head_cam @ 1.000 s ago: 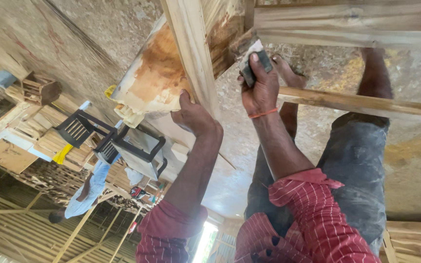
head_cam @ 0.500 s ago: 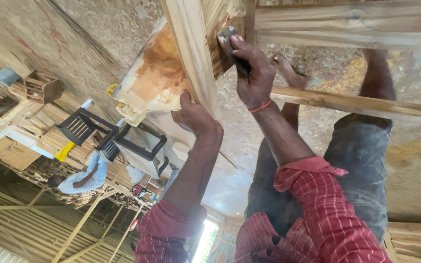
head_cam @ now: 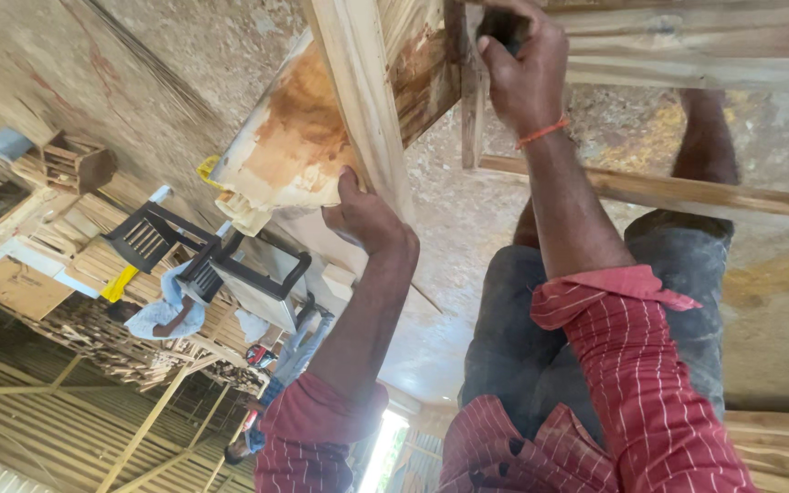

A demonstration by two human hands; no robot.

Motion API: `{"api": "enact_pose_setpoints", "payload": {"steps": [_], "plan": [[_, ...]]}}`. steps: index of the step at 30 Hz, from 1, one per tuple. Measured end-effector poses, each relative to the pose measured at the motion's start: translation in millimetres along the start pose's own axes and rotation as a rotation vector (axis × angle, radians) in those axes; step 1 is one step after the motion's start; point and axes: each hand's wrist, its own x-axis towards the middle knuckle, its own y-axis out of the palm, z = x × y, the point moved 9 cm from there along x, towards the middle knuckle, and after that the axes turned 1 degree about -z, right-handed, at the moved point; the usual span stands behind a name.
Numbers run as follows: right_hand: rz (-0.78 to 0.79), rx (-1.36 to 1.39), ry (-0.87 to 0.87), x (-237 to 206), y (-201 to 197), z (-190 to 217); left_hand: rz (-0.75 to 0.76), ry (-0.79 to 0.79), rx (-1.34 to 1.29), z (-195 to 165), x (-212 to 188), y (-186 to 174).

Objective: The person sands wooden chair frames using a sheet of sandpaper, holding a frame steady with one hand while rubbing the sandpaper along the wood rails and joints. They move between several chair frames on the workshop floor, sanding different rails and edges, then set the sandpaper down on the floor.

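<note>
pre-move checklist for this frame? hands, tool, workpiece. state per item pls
1. Left hand bracing the pale wooden plank: ok, palm and fingers wrap its edge.
2. Right hand grip on the dark tool: ok, the fist is shut round it; the kind of tool cannot be told.
3. Tool's contact with the wood: cannot tell, the working end is hidden by the hand and the frame's top edge.
4. Hands apart from each other: ok, the plank and a clear gap lie between them.
5. Thin wooden slat crossing behind the right forearm: ok, not touching the arm as far as seen.
6. Person in the light shirt in the background: ok, well away from both hands.
</note>
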Motion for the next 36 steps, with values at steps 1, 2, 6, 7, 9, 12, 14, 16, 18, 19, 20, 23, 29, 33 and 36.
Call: {"api": "enact_pose_setpoints", "payload": {"steps": [1, 2, 6, 7, 9, 12, 14, 16, 18, 19, 20, 23, 29, 33, 36], "plan": [[0.032, 0.000, 0.043, 1, 4, -2, -0.017, -0.014, 0.016, 2, 0, -2], [0.044, 0.055, 0.065, 1, 6, -1, -0.031, -0.026, 0.029, 3, 1, -4], [0.065, 0.127, -0.020, -7, 10, 29, -0.039, -0.049, 0.040, 1, -2, -4], [0.069, 0.109, -0.082, -11, 9, 41, -0.038, -0.052, 0.041, 0, -3, -4], [0.106, 0.099, 0.010, -15, 11, 45, -0.040, -0.055, 0.043, -3, -5, -2], [0.122, 0.089, -0.036, -19, 9, 66, 0.003, 0.016, 0.006, -13, -7, 4], [0.129, 0.065, -0.036, -24, 9, 78, -0.009, -0.024, 0.042, -12, -8, 3], [0.147, 0.017, 0.048, -32, 11, 82, -0.011, -0.028, 0.061, -12, -8, 3], [0.141, 0.034, 0.003, -42, 11, 100, 0.010, 0.009, 0.050, -14, -9, 5], [0.138, 0.043, -0.023, -47, 12, 109, -0.002, -0.022, 0.065, -11, -10, 3], [0.136, 0.035, -0.051, -52, 12, 118, -0.015, -0.053, 0.080, -7, -10, 2], [0.116, -0.021, -0.158, -71, 8, 140, 0.014, -0.049, 0.051, -5, -10, 6], [-0.031, 0.132, -0.100, -78, -16, 99, 0.005, -0.019, -0.012, -2, -4, 3], [-0.116, -0.001, 0.039, -36, -17, 30, -0.043, -0.018, 0.024, 4, 3, -6], [-0.101, 0.002, -0.055, -12, -4, 24, -0.032, -0.016, 0.012, 8, 7, -8]]}}
